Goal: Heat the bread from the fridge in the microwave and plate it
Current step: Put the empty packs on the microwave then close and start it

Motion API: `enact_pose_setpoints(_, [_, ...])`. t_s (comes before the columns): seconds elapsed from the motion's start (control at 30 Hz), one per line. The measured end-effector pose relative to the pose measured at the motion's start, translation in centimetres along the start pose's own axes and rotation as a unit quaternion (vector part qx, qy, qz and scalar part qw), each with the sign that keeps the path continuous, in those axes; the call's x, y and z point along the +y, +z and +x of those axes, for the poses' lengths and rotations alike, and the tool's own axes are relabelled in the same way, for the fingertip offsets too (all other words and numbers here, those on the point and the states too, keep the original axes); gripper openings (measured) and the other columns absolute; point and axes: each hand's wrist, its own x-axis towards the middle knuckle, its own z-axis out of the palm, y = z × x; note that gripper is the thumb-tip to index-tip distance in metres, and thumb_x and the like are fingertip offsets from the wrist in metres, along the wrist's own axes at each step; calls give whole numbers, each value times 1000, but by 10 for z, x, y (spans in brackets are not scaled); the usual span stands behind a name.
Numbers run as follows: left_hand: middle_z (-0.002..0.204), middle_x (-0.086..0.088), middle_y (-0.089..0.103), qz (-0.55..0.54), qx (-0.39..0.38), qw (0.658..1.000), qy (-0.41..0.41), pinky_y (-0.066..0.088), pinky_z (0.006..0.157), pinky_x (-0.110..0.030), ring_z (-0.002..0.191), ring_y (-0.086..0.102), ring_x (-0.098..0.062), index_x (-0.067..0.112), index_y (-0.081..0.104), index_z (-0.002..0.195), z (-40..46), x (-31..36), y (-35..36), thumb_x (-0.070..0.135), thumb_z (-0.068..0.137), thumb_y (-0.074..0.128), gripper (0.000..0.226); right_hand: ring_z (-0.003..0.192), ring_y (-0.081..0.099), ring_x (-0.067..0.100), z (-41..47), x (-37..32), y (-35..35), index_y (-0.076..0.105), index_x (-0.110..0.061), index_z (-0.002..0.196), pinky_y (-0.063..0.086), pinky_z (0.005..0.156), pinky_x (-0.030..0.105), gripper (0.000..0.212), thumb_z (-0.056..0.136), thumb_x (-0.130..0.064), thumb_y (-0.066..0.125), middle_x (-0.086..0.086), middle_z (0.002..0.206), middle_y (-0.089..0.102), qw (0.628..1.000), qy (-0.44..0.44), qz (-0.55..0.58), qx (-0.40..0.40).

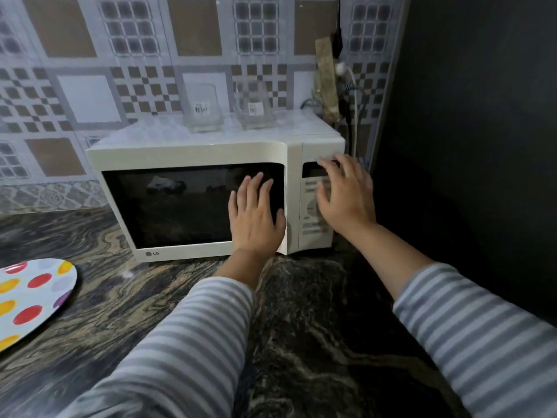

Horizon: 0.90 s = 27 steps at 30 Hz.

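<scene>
A cream microwave (193, 155) stands on the dark marbled counter with its door shut; the dark window hides whatever is inside. My left hand (254, 218) lies flat on the right part of the door, fingers spread, holding nothing. My right hand (343, 196) hovers over the control panel at the microwave's right side, fingers apart and empty. A white plate with coloured dots (30, 297) lies on the counter at the far left. No bread is visible.
Two glass containers (202, 108) (254, 105) stand on top of the microwave. Cables and a plug (346, 86) hang by the tiled wall behind its right corner. A dark wall (467, 116) closes the right side. The marbled counter (301, 327) stretches in front.
</scene>
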Motion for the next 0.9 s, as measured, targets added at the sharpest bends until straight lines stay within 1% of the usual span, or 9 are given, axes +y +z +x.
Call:
enact_pose_setpoints(0.07, [154,-5,28,18,33,999,16,8,119,-47,146,16,-26,17,35,144,24,3,-15,42,88,46,63,137,32,30,23,-3,-9,47,-17,134,27,112,48,42,94,-30,47,11,145,39,1000,-30,-7,4])
enact_pose_setpoints(0.2, [159,-4,14,59,-18,998,12,-5,119,-48,148,-1,-22,17,14,152,65,4,-34,60,90,41,80,145,17,29,63,-8,-11,33,-22,145,16,118,46,49,99,-39,36,9,156,25,996,-33,8,-84])
enact_pose_setpoints(0.33, [155,-2,21,111,-74,991,17,-4,118,-55,146,9,-22,19,16,151,87,5,-39,75,83,35,91,144,21,25,88,-6,-10,30,-19,148,13,116,43,49,102,-38,24,6,155,30,987,-47,-5,-157])
enact_pose_setpoints(0.4, [152,-2,23,128,-75,989,17,-3,117,-55,144,15,-23,20,20,150,90,5,-39,80,78,36,95,147,14,23,93,-1,-10,22,-19,151,10,118,41,51,103,-37,21,5,159,20,978,-58,-35,-198])
enact_pose_setpoints(0.5, [148,-3,26,144,-67,987,9,-2,117,-55,141,18,-26,18,23,147,91,8,-35,86,70,38,104,148,7,23,92,4,-14,13,-20,153,5,119,40,55,102,-39,25,5,161,10,968,-86,-70,-224])
enact_pose_setpoints(0.6, [141,-5,30,160,-52,986,6,3,118,-53,137,23,-28,14,28,143,95,12,-30,88,67,40,107,148,6,22,92,2,-17,11,-17,153,2,119,37,58,102,-39,30,7,161,8,964,-100,-90,-228])
enact_pose_setpoints(0.67, [135,-6,35,163,-35,986,16,14,117,-47,130,29,-29,12,33,139,98,12,-27,85,68,45,103,148,8,22,93,1,-18,12,-16,153,3,119,35,59,102,-38,32,9,161,10,965,-103,-88,-226])
enact_pose_setpoints(0.73, [129,-6,39,157,-19,987,31,26,110,-40,123,35,-28,11,38,135,101,11,-27,83,68,49,99,148,9,21,94,1,-18,14,-15,152,6,119,34,60,101,-37,36,9,160,11,968,-91,-65,-223])
enact_pose_setpoints(0.9, [126,-5,42,154,-1,987,44,32,103,-36,118,39,-27,11,42,132,100,9,-27,83,68,50,96,148,11,20,95,0,-16,15,-17,152,9,119,34,62,99,-37,39,7,161,12,972,-72,-47,-221])
